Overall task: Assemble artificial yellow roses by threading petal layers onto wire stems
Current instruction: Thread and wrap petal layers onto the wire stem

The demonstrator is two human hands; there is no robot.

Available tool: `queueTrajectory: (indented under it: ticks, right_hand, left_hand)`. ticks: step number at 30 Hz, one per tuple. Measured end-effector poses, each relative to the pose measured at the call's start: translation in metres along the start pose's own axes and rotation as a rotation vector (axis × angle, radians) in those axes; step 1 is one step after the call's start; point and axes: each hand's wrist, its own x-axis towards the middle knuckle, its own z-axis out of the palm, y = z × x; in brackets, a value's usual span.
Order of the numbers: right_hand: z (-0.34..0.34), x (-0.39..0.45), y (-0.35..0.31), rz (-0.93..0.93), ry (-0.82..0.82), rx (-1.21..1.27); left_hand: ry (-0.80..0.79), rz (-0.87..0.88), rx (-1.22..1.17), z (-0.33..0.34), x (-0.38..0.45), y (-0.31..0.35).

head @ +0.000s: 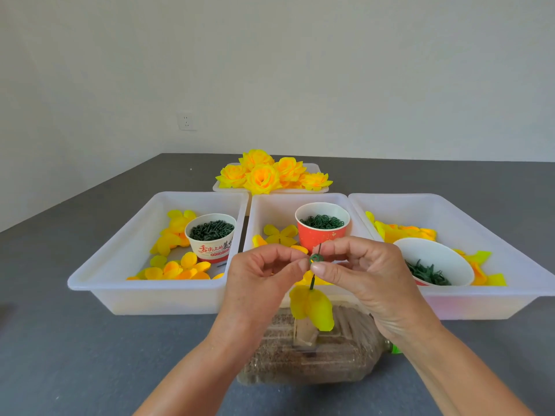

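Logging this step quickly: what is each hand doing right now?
Left hand: fingertips pinch the green ring on the wire stem.
Right hand: thumb and fingers pinch the same ring from the other side.

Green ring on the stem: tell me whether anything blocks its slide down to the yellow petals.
Nothing visible does. The small green plastic ring sits on the thin green wire stem, whose bare stretch runs down to the yellow fabric petals.
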Motion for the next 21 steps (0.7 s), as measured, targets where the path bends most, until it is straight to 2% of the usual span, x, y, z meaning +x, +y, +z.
queueTrajectory:
  ticks: [12,21]
  right_hand:
    - [0.0,-0.01,0.01,0.124,-0.083,0.029]
    - [-0.001,-0.01,0.006,0.092,-0.05,-0.027]
  left_hand:
    - [-0.004,-0.014,0.102,-0.001,-0.007,-0.004]
    - [0.014,-0.041,0.2,-0.004,-0.011,-0.002]
